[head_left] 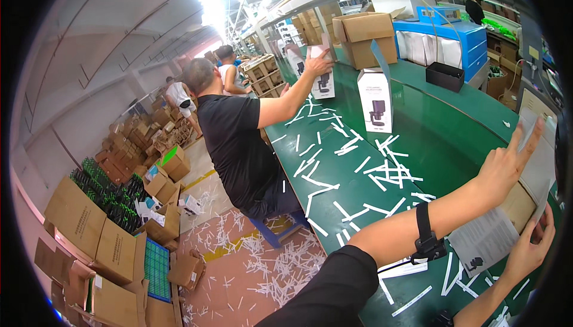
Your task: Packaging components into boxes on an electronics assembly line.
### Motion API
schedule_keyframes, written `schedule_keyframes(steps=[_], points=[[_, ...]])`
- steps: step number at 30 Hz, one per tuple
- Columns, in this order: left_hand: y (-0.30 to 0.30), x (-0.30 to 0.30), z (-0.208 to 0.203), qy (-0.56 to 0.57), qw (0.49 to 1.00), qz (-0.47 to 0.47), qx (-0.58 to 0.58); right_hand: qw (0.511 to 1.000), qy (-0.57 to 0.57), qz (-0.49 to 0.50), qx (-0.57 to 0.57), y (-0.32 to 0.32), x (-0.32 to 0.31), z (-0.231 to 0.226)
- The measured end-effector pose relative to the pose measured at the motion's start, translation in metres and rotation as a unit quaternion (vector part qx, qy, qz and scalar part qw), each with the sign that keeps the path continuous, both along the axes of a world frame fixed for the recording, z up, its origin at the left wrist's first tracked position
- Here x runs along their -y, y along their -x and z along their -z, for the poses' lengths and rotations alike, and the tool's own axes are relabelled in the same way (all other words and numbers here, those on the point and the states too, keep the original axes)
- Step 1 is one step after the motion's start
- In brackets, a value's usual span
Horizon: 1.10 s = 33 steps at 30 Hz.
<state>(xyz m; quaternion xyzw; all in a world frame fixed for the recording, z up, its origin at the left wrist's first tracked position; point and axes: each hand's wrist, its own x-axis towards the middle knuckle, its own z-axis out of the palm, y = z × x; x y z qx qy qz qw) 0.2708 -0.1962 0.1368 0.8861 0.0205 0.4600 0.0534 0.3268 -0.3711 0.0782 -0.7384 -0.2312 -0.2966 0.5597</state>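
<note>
The left hand [501,169], fingers spread, presses a box [518,206] at the tabletop's [441,142] right edge; the right hand [531,246] pinches a leaflet [486,237] against it. Leaflet looks light and floppy; the box's stiff edges suit gripping.

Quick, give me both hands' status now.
Left hand: fingers spread open, resting against the folded paper sheet.
Right hand: closed on the printed leaflet.

Printed paper leaflet [484,238] over brown box [518,206], apparently open, at green table's edge.
</note>
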Motion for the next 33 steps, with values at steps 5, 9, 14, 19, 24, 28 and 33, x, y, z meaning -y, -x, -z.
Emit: schedule_keyframes(steps=[5, 9, 14, 19, 24, 28, 33], points=[[0.006, 0.003, -0.011, 0.018, 0.998, 0.038, -0.037, 0.994, -0.077, -0.041, 0.059, -0.032, 0.0, 0.019], [-0.017, 0.0, 0.021, 0.052, 0.998, 0.028, 0.029, 0.986, -0.129, -0.057, 0.089, -0.055, -0.004, 0.035], [-0.004, 0.011, 0.025, 0.017, 0.987, 0.109, 0.117, 0.981, -0.154, -0.005, 0.115, -0.054, -0.005, 0.041], [0.001, 0.02, 0.013, 0.029, 0.989, 0.039, 0.138, 0.982, -0.126, 0.038, 0.132, -0.049, -0.004, 0.039], [0.014, 0.021, 0.013, 0.06, 0.997, 0.026, 0.034, 0.976, -0.143, 0.013, 0.165, -0.044, -0.006, 0.037], [0.017, 0.015, 0.021, 0.062, 0.996, 0.048, 0.048, 0.982, -0.142, -0.02, 0.126, -0.038, -0.008, 0.034], [0.018, 0.022, 0.026, 0.152, 0.985, 0.079, 0.027, 0.98, -0.058, -0.045, 0.183, -0.015, -0.003, 0.001]])
